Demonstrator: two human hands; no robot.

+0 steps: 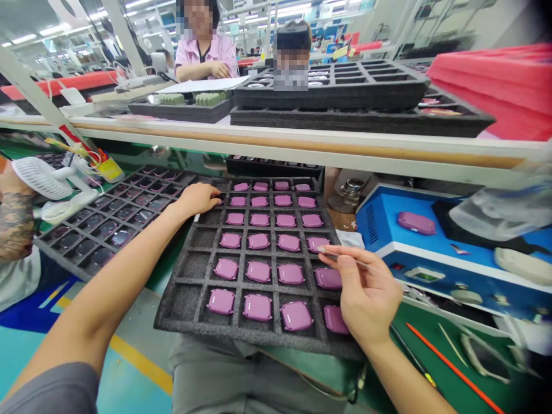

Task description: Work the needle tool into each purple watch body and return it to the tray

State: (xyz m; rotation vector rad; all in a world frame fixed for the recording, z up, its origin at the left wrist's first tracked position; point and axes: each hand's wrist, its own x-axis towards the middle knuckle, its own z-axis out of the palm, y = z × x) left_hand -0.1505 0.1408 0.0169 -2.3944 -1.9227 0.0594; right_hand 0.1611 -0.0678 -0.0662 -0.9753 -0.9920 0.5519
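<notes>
Resting at the back-left edge of a black foam tray (241, 333), the left hand (200, 199) has its fingers partly bent; whether it grips the rim cannot be told. The right hand (371, 294) is closed in a pinch, thumb against fingers, around a slim tool (331, 253). The tool's pale tip lies at a purple case in the rightmost column, fourth row from the back; actual contact cannot be confirmed.

The purple cases (257, 307) sit in the four right-hand columns of the tray, one per compartment, in six rows. The right hand partly covers the nearest cases in the rightmost column.

To the left, a second foam tray (60, 259) carries dark, glossy parts beside a white fan (43, 178). To the right, a blue unit (379, 213) bears a single purple case on its top. In front of this unit, a red rod (452, 368) lies on the green desk (425, 316). Behind the tray, a shelf (302, 146) supports stacked black trays (332, 98).
</notes>
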